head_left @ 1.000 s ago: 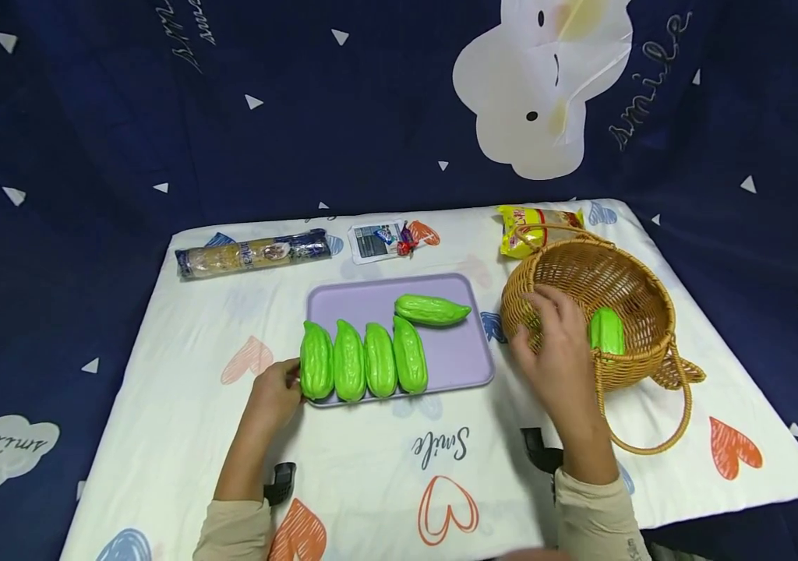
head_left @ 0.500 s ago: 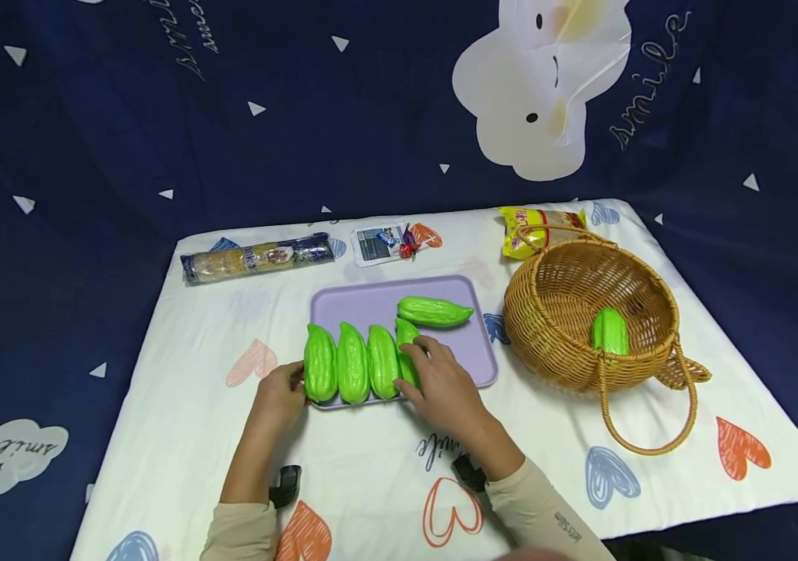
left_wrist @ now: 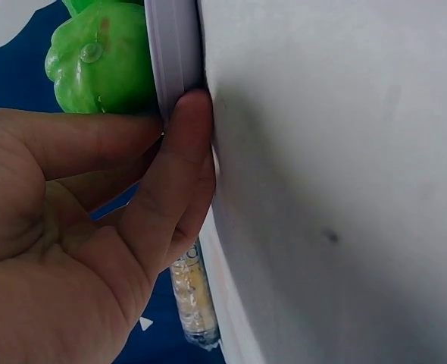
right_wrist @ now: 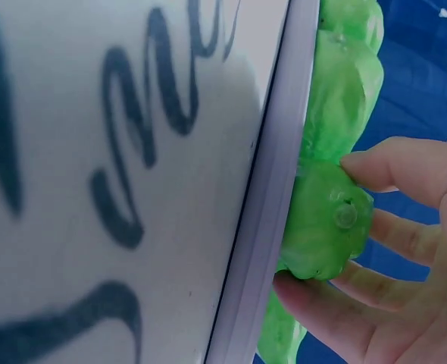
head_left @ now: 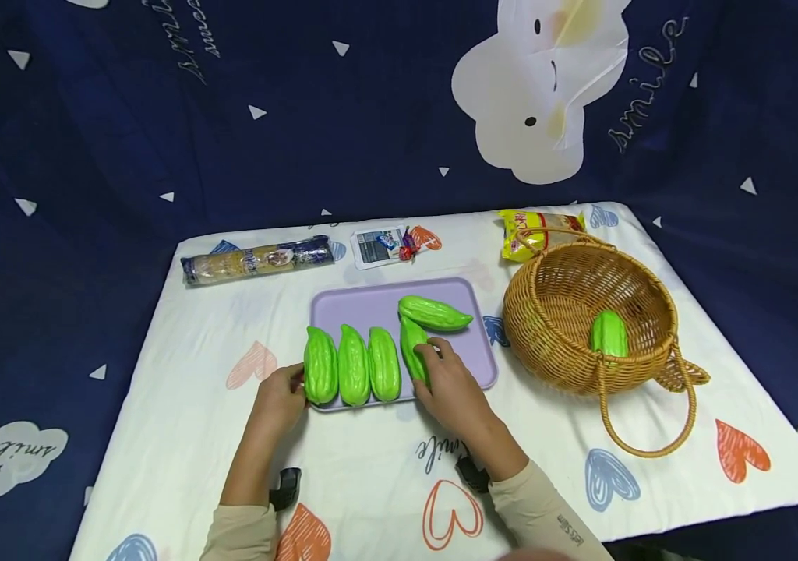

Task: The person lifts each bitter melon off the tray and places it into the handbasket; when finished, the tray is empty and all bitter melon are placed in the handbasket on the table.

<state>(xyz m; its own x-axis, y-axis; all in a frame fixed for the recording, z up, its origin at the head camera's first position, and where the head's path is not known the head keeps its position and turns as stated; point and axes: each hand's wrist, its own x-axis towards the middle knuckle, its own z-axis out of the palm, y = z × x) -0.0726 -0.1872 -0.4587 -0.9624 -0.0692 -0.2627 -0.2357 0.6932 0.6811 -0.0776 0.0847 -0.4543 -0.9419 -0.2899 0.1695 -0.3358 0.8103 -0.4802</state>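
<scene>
In the head view, a lilac tray (head_left: 353, 304) bears several green bitter melons with glossy ribbed skin. Three, among them the middle one (head_left: 354, 366), stand side by side at its left. My left hand (head_left: 281, 399) pinches the tray's near-left corner; the left wrist view shows the thumb at the rim (left_wrist: 174, 53) and fingers beneath. With thumb and fingers on either side, my right hand (head_left: 458, 399) grips a fourth bitter melon (right_wrist: 326, 227), still low at the tray. Its tip touches a bitter melon (head_left: 434, 312) lying crosswise behind it. My palm hides part of the gripped one.
A wicker basket (head_left: 532, 343) with one bitter melon (head_left: 609, 333) inside stands at the right, its handle (head_left: 651, 452) hanging toward me. Behind are a yellow packet (head_left: 521, 238), a long wrapped roll (head_left: 259, 261) and a small white packet (head_left: 374, 248).
My right hand has come left from the basket to the tray and taken hold of a bitter melon. That melon has shifted slightly right, leaving a gap beside the row. My left hand stays put.
</scene>
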